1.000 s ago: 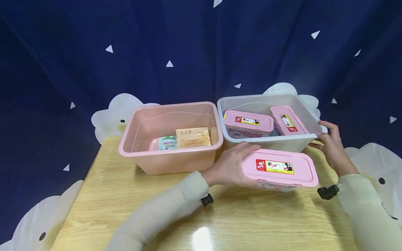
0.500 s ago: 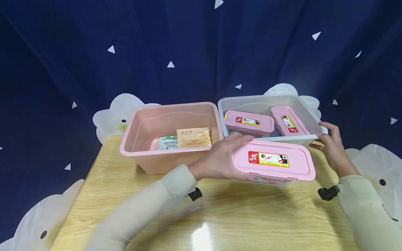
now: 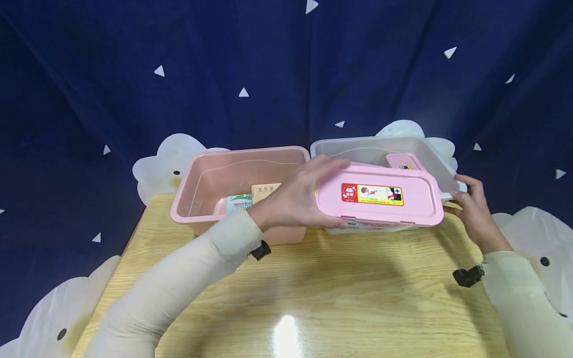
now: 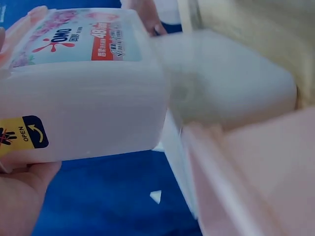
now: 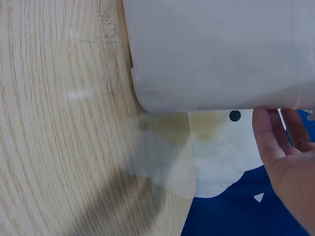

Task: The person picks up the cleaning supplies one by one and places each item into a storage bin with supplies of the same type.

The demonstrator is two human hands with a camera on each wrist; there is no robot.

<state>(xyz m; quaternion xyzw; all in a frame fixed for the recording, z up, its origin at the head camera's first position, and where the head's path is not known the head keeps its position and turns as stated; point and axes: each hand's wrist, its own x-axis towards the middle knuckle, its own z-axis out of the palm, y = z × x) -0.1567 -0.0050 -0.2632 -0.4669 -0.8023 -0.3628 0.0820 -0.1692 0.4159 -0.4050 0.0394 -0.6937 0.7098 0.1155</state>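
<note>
In the head view my left hand [image 3: 306, 194] holds a pink-lidded OMO laundry box [image 3: 380, 211] by its left end, thumb on the near side and fingers on the far side. The box hangs over the front part of a white bin [image 3: 367, 144], its lid facing up. The left wrist view shows the box's end and OMO label [image 4: 98, 37]. At the bin's right front corner my right hand [image 3: 474, 214] grips the rim. Inside the bin another pink-lidded box [image 3: 403, 160] shows partly; a further pink lid [image 3: 363, 164] is nearly hidden behind the held box.
A pink bin [image 3: 210, 174] stands to the left, against the white bin. In it lie a green-and-white packet [image 3: 237, 203] and a yellow pack [image 3: 265, 190], partly hidden by my left arm. Both bins stand on a wooden table [image 3: 335, 283], with a dark blue curtain [image 3: 277, 49] behind.
My left hand has lifted the box up and slightly left, from in front of the white bin to over its front part. The right hand has stayed at the rim.
</note>
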